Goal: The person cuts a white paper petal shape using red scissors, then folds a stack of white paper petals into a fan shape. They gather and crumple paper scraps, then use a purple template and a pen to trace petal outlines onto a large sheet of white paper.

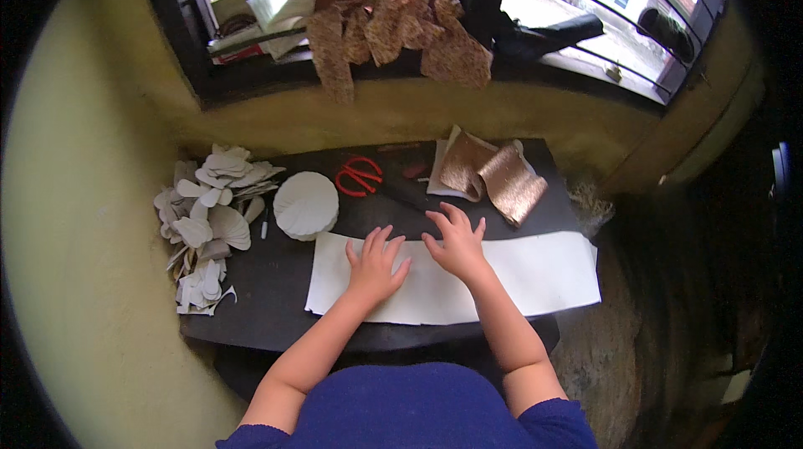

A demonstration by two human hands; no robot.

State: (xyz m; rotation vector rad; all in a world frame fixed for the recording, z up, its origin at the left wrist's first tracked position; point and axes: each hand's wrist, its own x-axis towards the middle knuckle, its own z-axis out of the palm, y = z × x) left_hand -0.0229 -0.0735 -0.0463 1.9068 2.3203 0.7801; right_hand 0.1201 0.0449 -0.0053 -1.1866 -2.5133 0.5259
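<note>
A long white sheet (539,273) lies flat along the near side of the black table. My left hand (376,266) rests on its left part with fingers spread, holding nothing. Just to the right, my right hand (457,244) is over the sheet's far edge, its fingers apart and slightly curled, with nothing in them. Beyond the hands lies a pair of scissors (368,174) with red handles, its dark blades pointing toward my right hand. A round stack of white cut pieces (305,205) stands beyond the sheet's left end.
Loose white petal-shaped pieces (209,206) heap up at the table's left end, beside a marker (265,225). Folded copper-coloured material (512,181) lies at the back right of the table (268,315). Brown speckled strips (456,56) hang over the barred window's sill.
</note>
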